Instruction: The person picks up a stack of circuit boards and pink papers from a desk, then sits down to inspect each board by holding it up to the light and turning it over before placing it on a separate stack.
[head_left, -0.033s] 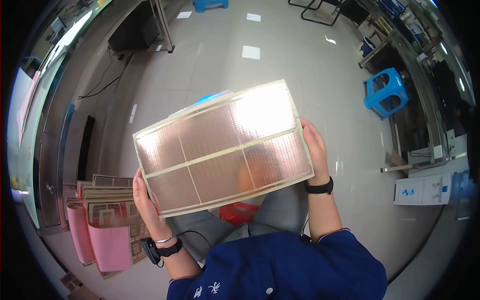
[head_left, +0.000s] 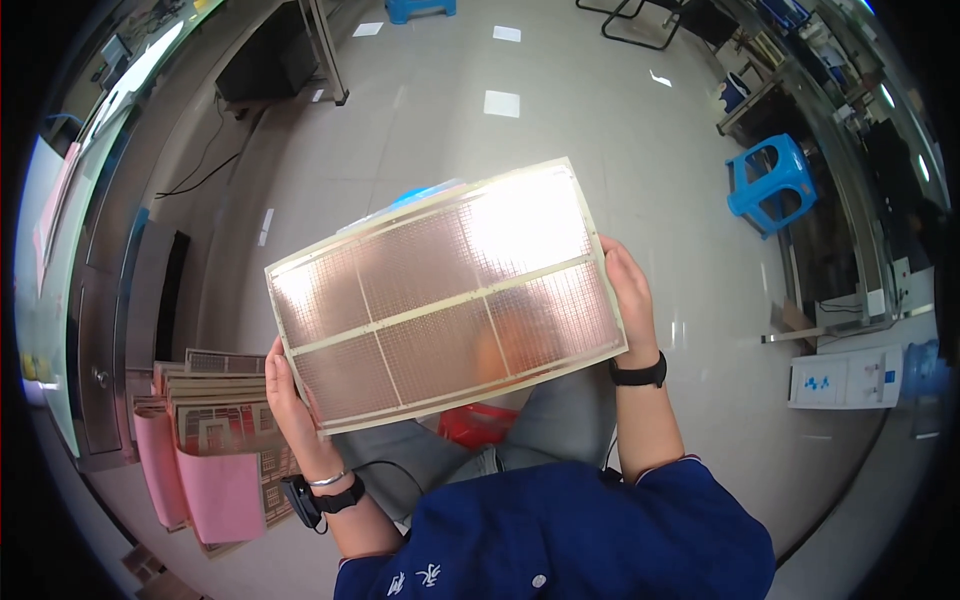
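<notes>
A shiny, copper-coloured circuit board panel with a fine grid is held up over my lap, tilted so its right end sits higher. Pale strips frame it and split it into several fields, and glare whitens its upper right. My left hand grips the left short edge near the lower corner. On the opposite short edge, my right hand is closed, fingers partly behind the board. Beyond the far edge, a blue and clear item shows, mostly hidden by the panel.
To my left stand several upright panels with pink sheets beside a glass-topped bench. A blue stool and a white water dispenser are on the right. Something red lies between my knees. A black box stands far left.
</notes>
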